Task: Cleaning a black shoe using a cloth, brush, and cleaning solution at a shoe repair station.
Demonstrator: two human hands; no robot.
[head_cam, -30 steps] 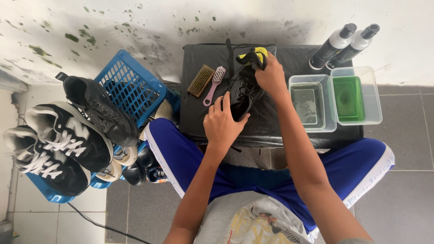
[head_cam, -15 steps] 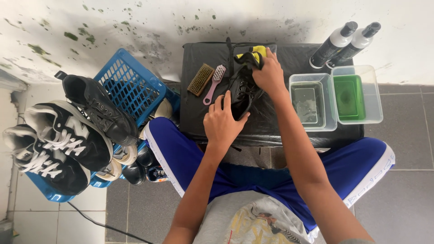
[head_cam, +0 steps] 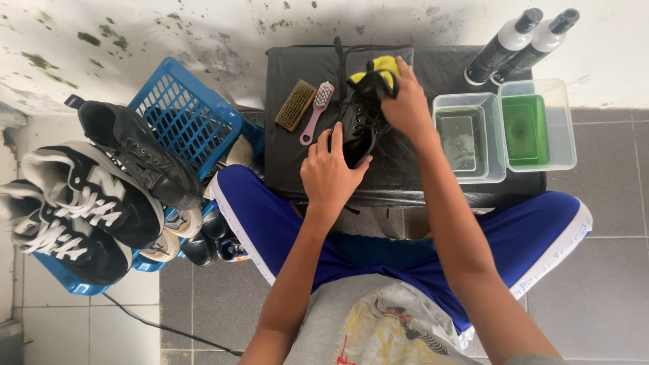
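A black lace-up shoe [head_cam: 360, 122] lies on a black-covered low table [head_cam: 405, 176] in front of me. My left hand [head_cam: 331, 172] grips its heel end and holds it down. My right hand [head_cam: 407, 105] presses a yellow cloth [head_cam: 382, 67] against the shoe's far end. Just left of the shoe lie a wooden bristle brush [head_cam: 296, 105] and a small pink brush [head_cam: 318, 111].
Two clear tubs, one with murky water [head_cam: 466, 135] and one holding a green insert [head_cam: 531, 128], stand on the table's right. Two spray bottles [head_cam: 520, 44] lean behind them. A blue basket [head_cam: 189, 125] and several black-and-white sneakers [head_cam: 88, 203] crowd the left.
My right hand and the yellow cloth have shifted slightly over the shoe's far end. My left hand stays on the heel.
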